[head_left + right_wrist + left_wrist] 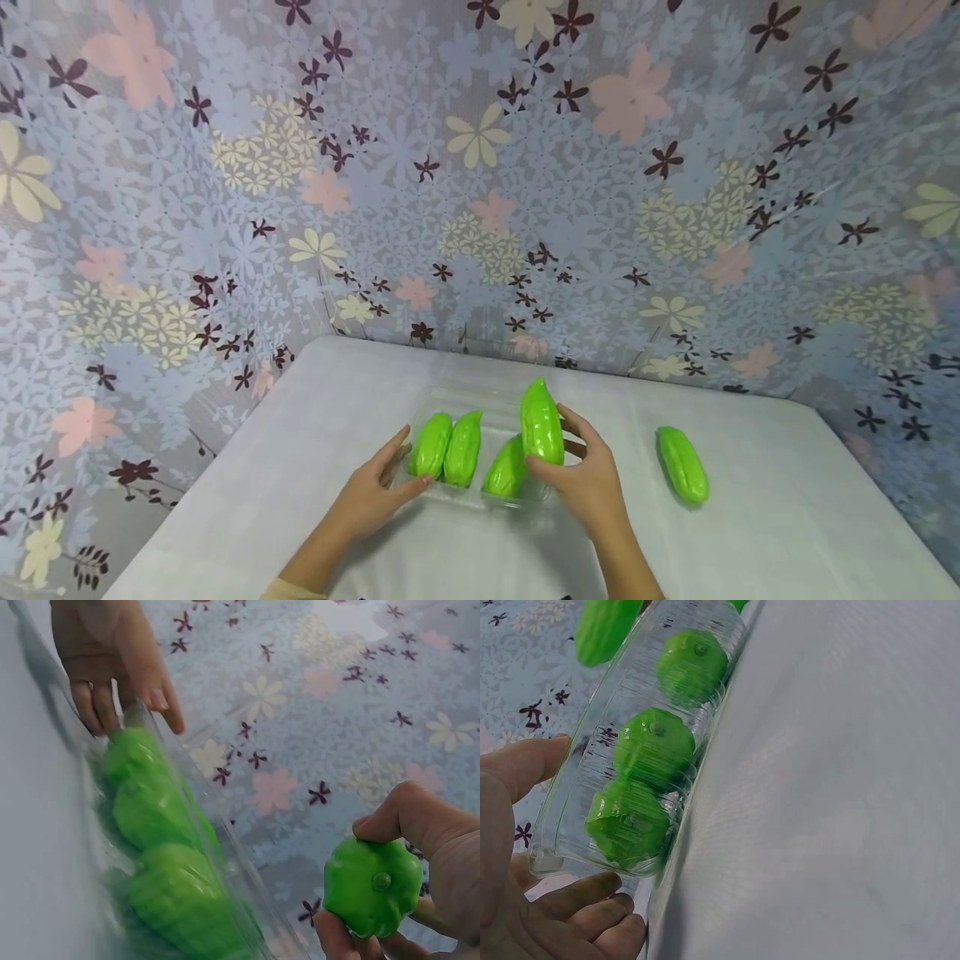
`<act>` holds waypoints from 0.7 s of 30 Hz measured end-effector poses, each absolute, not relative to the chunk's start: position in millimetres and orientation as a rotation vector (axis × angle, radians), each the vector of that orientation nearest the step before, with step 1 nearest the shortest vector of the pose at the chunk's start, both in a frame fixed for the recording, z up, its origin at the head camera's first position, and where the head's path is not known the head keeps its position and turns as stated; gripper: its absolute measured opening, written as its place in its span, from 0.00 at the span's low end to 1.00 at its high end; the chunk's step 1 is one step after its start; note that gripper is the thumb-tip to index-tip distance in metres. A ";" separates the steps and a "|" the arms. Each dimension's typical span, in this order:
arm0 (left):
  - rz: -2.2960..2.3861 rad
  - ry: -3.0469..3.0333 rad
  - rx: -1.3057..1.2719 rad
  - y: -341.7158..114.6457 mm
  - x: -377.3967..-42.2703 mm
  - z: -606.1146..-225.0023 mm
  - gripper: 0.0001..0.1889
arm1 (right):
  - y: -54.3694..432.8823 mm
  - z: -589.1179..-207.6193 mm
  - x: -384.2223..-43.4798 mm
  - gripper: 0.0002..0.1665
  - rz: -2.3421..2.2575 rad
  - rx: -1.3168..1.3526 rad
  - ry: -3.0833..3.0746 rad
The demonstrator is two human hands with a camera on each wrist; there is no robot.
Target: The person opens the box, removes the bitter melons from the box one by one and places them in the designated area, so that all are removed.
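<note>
A clear plastic container [468, 493] stands on the table, with two green ridged gourds [431, 446] [463, 448] side by side in its left part. A third gourd [504, 468] lies further right, partly behind the right hand's gourd. My right hand [581, 471] grips another gourd [542, 422] between thumb and fingers, raised over the container's right end with its pointed tip away from me. In the right wrist view its round stem end [381, 882] faces the camera. My left hand [373, 493] rests at the container's left end, thumb by the front rim, fingers spread along the side.
One more green gourd [684, 465] lies on the white-covered table [780, 517], right of my right hand. Flower-patterned wall covering [480, 208] rises behind the table's far edge.
</note>
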State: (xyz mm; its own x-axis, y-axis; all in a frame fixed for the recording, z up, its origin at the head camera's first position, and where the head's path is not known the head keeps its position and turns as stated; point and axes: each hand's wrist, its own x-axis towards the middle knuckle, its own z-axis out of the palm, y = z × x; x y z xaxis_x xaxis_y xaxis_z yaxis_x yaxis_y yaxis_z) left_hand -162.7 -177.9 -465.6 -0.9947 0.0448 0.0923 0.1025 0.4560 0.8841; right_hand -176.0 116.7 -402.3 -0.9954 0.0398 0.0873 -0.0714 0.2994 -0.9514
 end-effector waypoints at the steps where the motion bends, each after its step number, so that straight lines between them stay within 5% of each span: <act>1: -1.608 -2.633 -0.133 -177.8 -162.6 -465.6 0.48 | 119.9 -401.9 -176.6 0.51 1.805 0.029 -2.455; 21: -1.619 -2.647 -0.113 -175.3 -160.8 -463.0 0.47 | 186.0 -408.2 -188.7 0.55 1.732 -0.194 -2.501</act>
State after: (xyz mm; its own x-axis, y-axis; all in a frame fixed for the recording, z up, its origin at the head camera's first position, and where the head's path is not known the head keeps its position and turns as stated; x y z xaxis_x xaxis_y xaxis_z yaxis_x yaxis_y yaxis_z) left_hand -160.8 -175.3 -463.0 -0.9967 0.0428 0.0696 0.0815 0.4536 0.8875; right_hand -188.7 186.0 -408.2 -0.9876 0.1568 0.0037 0.0517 0.3476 -0.9362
